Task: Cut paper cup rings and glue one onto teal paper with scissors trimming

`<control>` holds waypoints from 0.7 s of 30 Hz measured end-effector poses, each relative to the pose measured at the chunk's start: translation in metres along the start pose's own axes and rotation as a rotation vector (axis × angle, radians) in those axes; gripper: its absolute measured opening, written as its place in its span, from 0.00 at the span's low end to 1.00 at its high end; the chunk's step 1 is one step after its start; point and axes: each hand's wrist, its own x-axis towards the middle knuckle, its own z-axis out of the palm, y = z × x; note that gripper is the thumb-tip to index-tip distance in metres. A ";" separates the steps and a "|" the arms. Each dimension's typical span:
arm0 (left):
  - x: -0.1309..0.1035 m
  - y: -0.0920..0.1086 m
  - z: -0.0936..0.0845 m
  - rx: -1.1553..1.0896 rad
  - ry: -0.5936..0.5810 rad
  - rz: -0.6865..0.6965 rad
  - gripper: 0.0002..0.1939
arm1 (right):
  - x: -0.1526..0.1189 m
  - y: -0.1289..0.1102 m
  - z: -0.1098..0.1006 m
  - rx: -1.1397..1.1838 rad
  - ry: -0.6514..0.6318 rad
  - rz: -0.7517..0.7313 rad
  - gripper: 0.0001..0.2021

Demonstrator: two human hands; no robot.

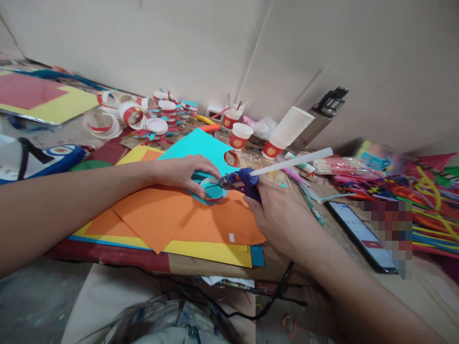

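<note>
My left hand (181, 174) curls its thumb and fingers round a short paper-cup ring (214, 198), whose inside shows blue. In my right hand (278, 210) is a dark blue glue gun (247, 179), with a long white glue stick (294, 161) jutting from its back. The gun's nozzle reaches the ring's far right rim; whether it touches is too small to tell. Below the ring lie orange paper sheets (150, 217), a blue sheet (195, 143) and a yellow sheet (215, 253).
Cut cup pieces (132, 114) crowd the back left. A single cup (241, 136), a leaning cup stack (287, 131) and a bottle (315, 124) stand at the back. To the right are a phone (362, 236) and pipe cleaners (430, 191). A black cord (283, 282) hangs at the front.
</note>
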 end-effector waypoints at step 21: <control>-0.001 0.005 -0.002 -0.009 -0.025 -0.086 0.29 | 0.023 0.061 0.021 1.114 -0.157 0.138 0.11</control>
